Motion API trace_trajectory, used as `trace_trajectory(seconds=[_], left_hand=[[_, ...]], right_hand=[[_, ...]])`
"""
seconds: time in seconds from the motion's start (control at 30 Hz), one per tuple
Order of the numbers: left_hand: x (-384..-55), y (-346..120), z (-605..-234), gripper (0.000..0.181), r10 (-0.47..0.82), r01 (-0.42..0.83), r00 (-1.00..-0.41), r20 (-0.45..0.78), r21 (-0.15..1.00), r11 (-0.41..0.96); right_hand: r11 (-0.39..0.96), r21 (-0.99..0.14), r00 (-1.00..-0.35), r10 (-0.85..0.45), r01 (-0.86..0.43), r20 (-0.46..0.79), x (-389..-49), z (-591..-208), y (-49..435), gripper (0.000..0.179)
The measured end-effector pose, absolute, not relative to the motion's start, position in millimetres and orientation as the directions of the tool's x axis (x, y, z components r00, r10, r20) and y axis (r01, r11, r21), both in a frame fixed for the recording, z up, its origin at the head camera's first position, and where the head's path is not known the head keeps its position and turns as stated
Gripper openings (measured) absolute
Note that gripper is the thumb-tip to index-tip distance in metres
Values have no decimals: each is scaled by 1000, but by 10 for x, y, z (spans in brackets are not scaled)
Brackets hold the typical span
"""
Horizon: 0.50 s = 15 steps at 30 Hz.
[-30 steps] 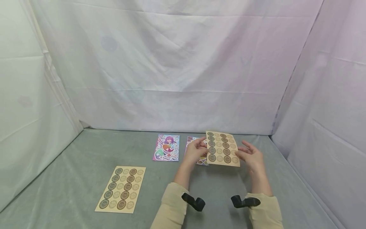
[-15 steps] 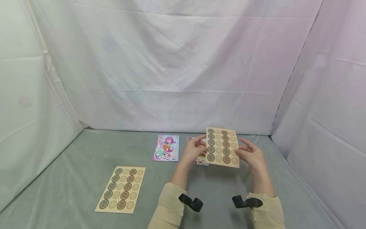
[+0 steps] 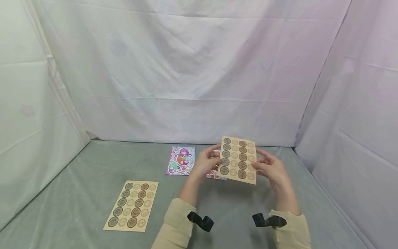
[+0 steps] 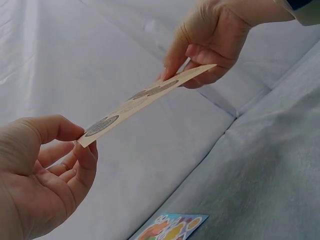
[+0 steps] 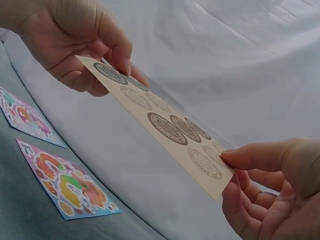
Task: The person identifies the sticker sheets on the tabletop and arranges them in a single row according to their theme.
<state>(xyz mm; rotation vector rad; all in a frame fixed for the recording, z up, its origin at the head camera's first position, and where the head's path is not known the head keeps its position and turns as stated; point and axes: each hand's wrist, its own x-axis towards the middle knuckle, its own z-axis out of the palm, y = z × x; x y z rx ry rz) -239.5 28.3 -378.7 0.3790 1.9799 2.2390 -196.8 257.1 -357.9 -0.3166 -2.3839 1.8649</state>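
Note:
A tan sticker sheet (image 3: 237, 159) printed with rows of round seals is held up over the far right part of the table. My left hand (image 3: 205, 162) pinches its left edge between thumb and fingers. At the opposite edge, my right hand (image 3: 273, 169) grips it with the thumb on top. In the right wrist view the sheet (image 5: 165, 125) tilts, its printed face up. Partly hidden behind it lies a colourful sticker sheet (image 3: 214, 174). Left of that, a mermaid sticker sheet (image 3: 181, 160) lies flat.
Another tan sheet of round seals (image 3: 130, 206) lies at the front left of the grey-green table (image 3: 77, 180). White cloth (image 3: 186, 69) hangs behind the table and along both sides. Black straps (image 3: 201, 221) circle both sleeved wrists.
Both hands have lifted the tan sticker sheet slightly and shifted it a little left, turning its face more upright toward the head camera. The sheets on the table have stayed put.

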Motion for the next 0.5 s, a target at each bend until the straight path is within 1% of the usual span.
trace_trajectory(seconds=[0.5], left_hand=[[-2322, 44, -3712, 62, 288, 65, -954, 89, 994, -89]], right_hand=[[239, -971, -994, 108, 31, -5, -1887, -3528, 2435, 75]])
